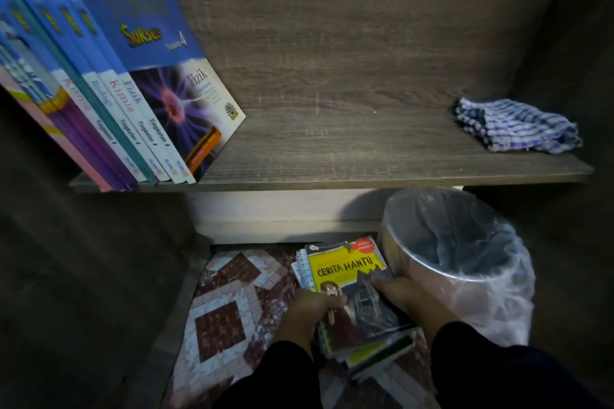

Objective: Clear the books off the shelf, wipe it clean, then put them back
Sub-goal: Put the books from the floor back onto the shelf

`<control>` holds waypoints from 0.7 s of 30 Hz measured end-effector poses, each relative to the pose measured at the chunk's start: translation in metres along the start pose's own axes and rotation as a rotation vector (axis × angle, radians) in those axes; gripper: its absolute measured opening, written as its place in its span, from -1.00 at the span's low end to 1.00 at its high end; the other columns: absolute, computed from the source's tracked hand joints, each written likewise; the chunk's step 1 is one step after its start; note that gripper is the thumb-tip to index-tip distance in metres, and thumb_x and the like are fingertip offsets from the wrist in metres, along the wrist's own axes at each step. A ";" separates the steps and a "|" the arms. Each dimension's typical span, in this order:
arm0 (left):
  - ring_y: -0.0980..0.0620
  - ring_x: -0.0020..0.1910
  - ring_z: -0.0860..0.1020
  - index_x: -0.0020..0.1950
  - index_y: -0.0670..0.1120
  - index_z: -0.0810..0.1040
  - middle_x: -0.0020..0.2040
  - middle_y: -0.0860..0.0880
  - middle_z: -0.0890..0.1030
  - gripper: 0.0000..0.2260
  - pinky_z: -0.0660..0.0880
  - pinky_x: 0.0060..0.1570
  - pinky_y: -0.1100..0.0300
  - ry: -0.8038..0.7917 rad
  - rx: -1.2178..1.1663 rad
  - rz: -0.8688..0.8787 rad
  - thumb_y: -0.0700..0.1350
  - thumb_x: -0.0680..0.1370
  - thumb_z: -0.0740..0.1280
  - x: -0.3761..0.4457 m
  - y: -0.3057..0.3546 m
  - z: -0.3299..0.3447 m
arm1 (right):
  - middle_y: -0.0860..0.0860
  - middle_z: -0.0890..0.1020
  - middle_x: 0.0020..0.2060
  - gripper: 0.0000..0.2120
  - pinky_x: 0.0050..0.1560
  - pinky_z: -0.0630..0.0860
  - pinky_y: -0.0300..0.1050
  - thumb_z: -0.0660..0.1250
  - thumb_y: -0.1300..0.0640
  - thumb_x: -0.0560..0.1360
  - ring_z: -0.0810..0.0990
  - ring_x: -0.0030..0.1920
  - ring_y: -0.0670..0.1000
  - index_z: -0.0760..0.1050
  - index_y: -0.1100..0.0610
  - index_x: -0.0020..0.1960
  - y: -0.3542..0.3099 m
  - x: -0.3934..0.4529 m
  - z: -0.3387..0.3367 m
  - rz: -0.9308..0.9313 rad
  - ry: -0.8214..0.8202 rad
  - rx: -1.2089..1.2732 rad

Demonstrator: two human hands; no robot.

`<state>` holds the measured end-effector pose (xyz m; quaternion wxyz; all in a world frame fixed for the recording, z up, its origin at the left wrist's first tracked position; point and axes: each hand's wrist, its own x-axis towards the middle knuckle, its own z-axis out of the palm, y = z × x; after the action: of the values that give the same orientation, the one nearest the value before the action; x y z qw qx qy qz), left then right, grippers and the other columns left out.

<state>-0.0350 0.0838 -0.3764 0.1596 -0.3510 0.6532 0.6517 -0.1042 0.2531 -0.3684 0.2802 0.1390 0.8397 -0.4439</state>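
Left hand (310, 307) and right hand (403, 297), both in dark sleeves: each grips one long edge of a small stack of paperback books (357, 302) topped by a yellow-and-grey "Cerita Hantu" cover, thumbs over the top, the stack low over the patterned red-and-white tiled floor (219, 315), just left of a round metal bin lined with clear plastic (465, 259). Grey wood-grain shelf (332, 129): up and ahead of both hands; a leaning row of blue school textbooks (133, 83) fills its left end, a crumpled blue-and-white checked cloth (518, 126) lies at its right end, bare board between. Judgement: putting-back stage; the stack's long axis points toward the shelf, so it must rise and go forward into the gap right of the textbooks, neither hand clearly nearer.
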 end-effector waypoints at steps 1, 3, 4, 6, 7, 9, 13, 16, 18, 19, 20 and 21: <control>-0.05 -0.20 0.54 -0.03 -0.41 0.57 -0.26 -0.20 0.52 -0.59 0.40 -0.40 0.30 -0.009 -0.023 -0.013 -0.12 0.34 0.56 0.003 -0.002 -0.001 | 0.11 0.62 0.09 -0.38 0.22 0.49 -0.03 0.32 -0.27 0.28 0.59 0.11 0.13 0.61 0.20 0.09 0.006 0.014 0.002 0.012 -0.003 -0.010; -0.10 -0.03 0.57 -0.03 -0.35 0.63 -0.10 -0.20 0.60 -0.64 0.46 -0.18 0.19 -0.036 -0.052 -0.047 -0.13 0.33 0.57 0.003 -0.002 -0.002 | 0.13 0.59 0.18 -0.29 0.27 0.46 0.01 0.28 -0.37 0.19 0.57 0.17 0.14 0.60 0.13 0.10 0.018 0.042 0.006 0.022 -0.049 -0.011; -0.12 0.01 0.57 -0.07 -0.30 0.66 -0.06 -0.19 0.64 -0.70 0.50 -0.06 0.12 -0.048 -0.068 -0.064 -0.14 0.32 0.57 0.004 -0.004 -0.002 | 0.14 0.56 0.24 -0.34 0.30 0.44 0.03 0.27 -0.37 0.20 0.55 0.22 0.15 0.59 0.08 0.08 0.016 0.043 0.006 0.028 -0.081 -0.002; -0.15 0.01 0.60 -0.09 -0.26 0.67 -0.01 -0.21 0.67 -0.74 0.52 0.11 -0.02 -0.098 -0.112 -0.096 -0.16 0.32 0.56 0.005 -0.005 -0.001 | 0.20 0.51 0.29 -0.59 0.31 0.42 0.01 0.25 -0.27 0.41 0.52 0.24 0.16 0.50 0.01 0.06 0.008 0.032 0.005 0.022 -0.112 0.010; -0.17 -0.03 0.61 -0.04 -0.29 0.66 -0.01 -0.23 0.67 -0.71 0.52 0.14 -0.07 -0.127 -0.142 -0.119 -0.16 0.33 0.55 0.005 -0.006 -0.001 | 0.22 0.51 0.28 -0.66 0.28 0.44 -0.01 0.21 -0.19 0.50 0.54 0.21 0.16 0.49 0.04 0.08 -0.004 0.016 0.003 0.024 -0.111 0.025; -0.18 -0.14 0.63 0.01 -0.33 0.64 -0.05 -0.27 0.66 -0.68 0.52 0.13 -0.12 -0.166 -0.205 -0.157 -0.19 0.34 0.53 0.006 -0.007 0.000 | 0.24 0.57 0.21 -0.57 0.24 0.47 0.01 0.21 -0.16 0.53 0.58 0.13 0.17 0.54 0.15 0.16 -0.007 0.013 0.001 0.051 -0.102 0.052; -0.18 -0.22 0.63 0.03 -0.34 0.63 -0.07 -0.27 0.66 -0.65 0.54 0.07 -0.09 -0.177 -0.303 -0.164 -0.22 0.30 0.52 0.011 -0.010 0.002 | 0.20 0.67 -0.01 -0.57 0.22 0.51 0.10 0.20 -0.18 0.53 0.63 -0.05 0.18 0.60 0.16 0.03 -0.003 0.021 -0.002 0.057 -0.135 0.138; -0.16 -0.27 0.62 0.08 -0.35 0.62 -0.12 -0.24 0.66 -0.63 0.57 -0.12 0.04 -0.199 -0.343 -0.159 -0.21 0.34 0.49 0.014 -0.013 0.004 | 0.14 0.69 -0.35 -0.59 -0.11 0.59 -0.05 0.20 -0.14 0.55 0.65 -0.36 0.09 0.61 0.17 -0.15 0.000 0.021 -0.002 0.072 -0.192 0.243; -0.13 -0.34 0.61 0.06 -0.35 0.62 -0.21 -0.22 0.66 -0.68 0.56 -0.23 0.11 -0.205 -0.352 -0.155 -0.20 0.37 0.46 0.015 -0.014 0.005 | 0.12 0.68 -0.41 -0.58 -0.27 0.56 -0.14 0.20 -0.13 0.55 0.63 -0.47 0.06 0.61 0.18 -0.16 0.007 0.030 -0.001 0.088 -0.232 0.298; -0.13 -0.36 0.61 0.04 -0.35 0.62 -0.23 -0.21 0.66 -0.70 0.55 -0.24 0.13 -0.204 -0.356 -0.156 -0.20 0.38 0.46 0.016 -0.016 0.005 | 0.13 0.68 -0.40 -0.58 -0.28 0.56 -0.15 0.21 -0.14 0.54 0.63 -0.47 0.06 0.61 0.19 -0.16 0.009 0.033 0.000 0.090 -0.248 0.322; -0.12 -0.36 0.60 0.03 -0.34 0.62 -0.24 -0.20 0.66 -0.70 0.54 -0.24 0.12 -0.197 -0.355 -0.156 -0.20 0.38 0.46 0.016 -0.016 0.005 | 0.15 0.69 -0.36 -0.57 -0.26 0.57 -0.14 0.22 -0.16 0.53 0.64 -0.45 0.07 0.63 0.20 -0.15 0.010 0.034 -0.001 0.084 -0.262 0.348; -0.12 -0.35 0.60 0.03 -0.35 0.62 -0.24 -0.21 0.66 -0.69 0.53 -0.22 0.12 -0.185 -0.355 -0.152 -0.19 0.37 0.46 0.017 -0.017 0.005 | 0.17 0.70 -0.30 -0.55 -0.20 0.58 -0.11 0.25 -0.18 0.50 0.65 -0.40 0.09 0.64 0.21 -0.12 0.011 0.035 0.000 0.076 -0.278 0.370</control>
<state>-0.0367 0.0861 -0.4005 0.2032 -0.3607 0.4822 0.7721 -0.1274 0.2592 -0.3965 0.3792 0.1570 0.6915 -0.5944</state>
